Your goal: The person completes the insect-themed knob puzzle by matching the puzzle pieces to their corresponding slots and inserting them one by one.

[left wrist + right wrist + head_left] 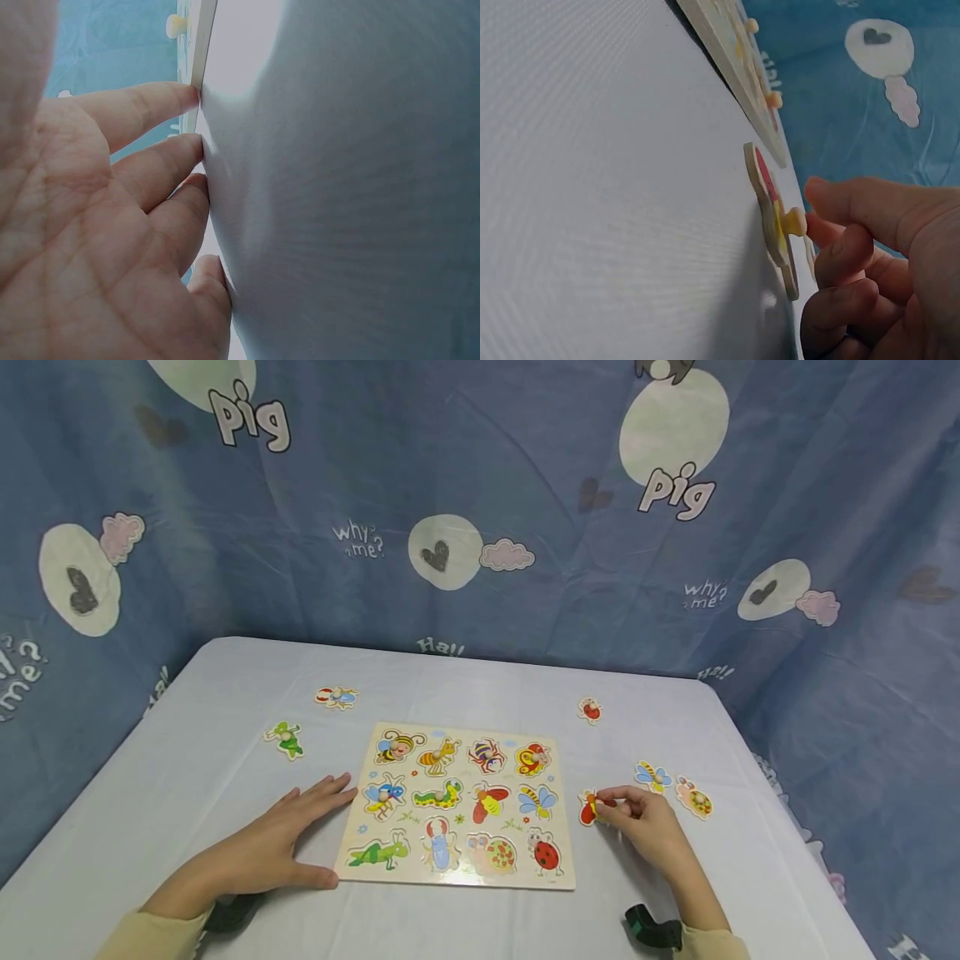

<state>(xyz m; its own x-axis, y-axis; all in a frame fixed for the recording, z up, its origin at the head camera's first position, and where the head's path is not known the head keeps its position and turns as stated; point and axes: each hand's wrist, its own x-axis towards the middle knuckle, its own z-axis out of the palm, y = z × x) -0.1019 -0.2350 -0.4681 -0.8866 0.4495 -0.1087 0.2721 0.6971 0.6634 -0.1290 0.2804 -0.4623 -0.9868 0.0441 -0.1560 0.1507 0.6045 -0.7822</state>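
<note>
A wooden insect puzzle board (456,881) lies flat on the table. Several knobbed pieces sit in it, among them a caterpillar piece (438,795) and a spider piece (487,756). My left hand (281,843) is spread beside the board, fingertips and thumb touching its left edge. To the right of the board, my right hand (645,822) is at a red-and-yellow winged insect piece (587,810). In the right wrist view its knob (795,222) is close to the bent fingers, with a small gap below the thumb. Part of this piece is hidden by the fingers in the head view.
A stag beetle piece (337,697) and a grasshopper piece (286,740) lie left of the board. To the right are a ladybug piece (590,710), a dragonfly piece (653,777) and a snail piece (694,797). A patterned blue curtain (480,468) hangs behind the white-covered table (465,685).
</note>
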